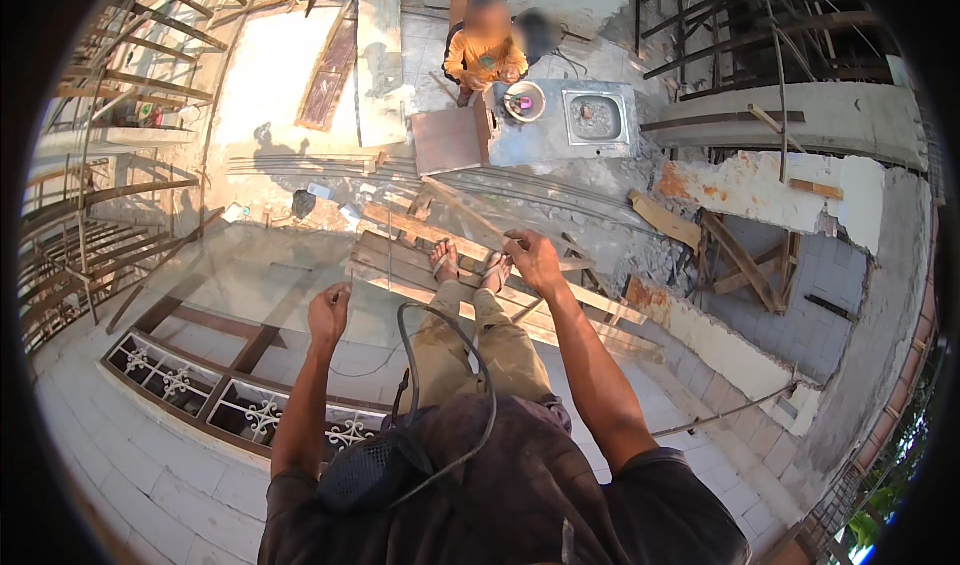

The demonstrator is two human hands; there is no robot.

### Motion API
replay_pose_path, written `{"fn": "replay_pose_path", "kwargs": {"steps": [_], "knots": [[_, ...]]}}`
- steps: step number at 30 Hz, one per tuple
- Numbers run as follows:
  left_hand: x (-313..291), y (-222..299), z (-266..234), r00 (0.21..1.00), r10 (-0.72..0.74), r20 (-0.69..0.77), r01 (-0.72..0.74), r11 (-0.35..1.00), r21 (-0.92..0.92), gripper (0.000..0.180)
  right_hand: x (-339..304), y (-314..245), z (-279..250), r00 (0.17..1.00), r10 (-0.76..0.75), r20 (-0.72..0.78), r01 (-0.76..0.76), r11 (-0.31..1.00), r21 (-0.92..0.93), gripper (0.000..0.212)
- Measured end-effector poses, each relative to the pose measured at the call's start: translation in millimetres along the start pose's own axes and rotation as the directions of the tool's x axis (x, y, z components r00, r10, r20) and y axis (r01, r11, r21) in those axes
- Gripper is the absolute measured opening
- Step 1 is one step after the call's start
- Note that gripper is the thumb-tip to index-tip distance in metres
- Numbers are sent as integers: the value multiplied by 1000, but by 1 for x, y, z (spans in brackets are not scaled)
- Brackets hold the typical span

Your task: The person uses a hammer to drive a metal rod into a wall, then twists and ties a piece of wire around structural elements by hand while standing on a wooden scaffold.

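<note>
My left hand (329, 312) is raised at the left of my legs with its fingers pinched together; what they hold, if anything, is too thin to make out. At the right, my right hand (533, 262) is also closed, thumb and fingers pressed together. A thin wooden strip (462, 208) runs up to its fingertips, but I cannot tell whether it is gripped or lies below. My sandalled feet stand on wooden planks (400, 268) laid side by side. A black cable (488, 405) loops in front of my body from a dark mesh pouch (375, 470).
Below, a person in an orange shirt (487, 55) is beside a bucket (524, 102) and a metal sink (595, 117). Long rods (330, 168) cross the rubble. Broken wall edges (780, 190) rise at right, a barred window frame (200, 395) at left, wooden scaffolding (130, 90) far left.
</note>
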State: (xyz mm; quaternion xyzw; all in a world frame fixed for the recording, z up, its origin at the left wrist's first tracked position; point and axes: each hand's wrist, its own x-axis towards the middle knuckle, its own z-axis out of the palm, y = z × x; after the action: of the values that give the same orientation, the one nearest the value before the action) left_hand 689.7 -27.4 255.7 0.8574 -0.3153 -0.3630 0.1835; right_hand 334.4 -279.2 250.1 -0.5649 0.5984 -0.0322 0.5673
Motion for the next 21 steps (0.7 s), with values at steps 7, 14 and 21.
{"fn": "replay_pose_path", "kwargs": {"steps": [7,14,21], "knots": [[-28,-10,3,995,0,-95,-2,1000,-22,36,14,-16,6,995,-78,68,83,993,-82,43],[-34,11,-10,933,59,-356,5,984,178,27,42,6,1,994,-72,80,80,991,-109,41],[-21,49,-54,830,28,-557,84,981,175,26,93,43,-1,992,44,-121,-53,996,-69,54]]}}
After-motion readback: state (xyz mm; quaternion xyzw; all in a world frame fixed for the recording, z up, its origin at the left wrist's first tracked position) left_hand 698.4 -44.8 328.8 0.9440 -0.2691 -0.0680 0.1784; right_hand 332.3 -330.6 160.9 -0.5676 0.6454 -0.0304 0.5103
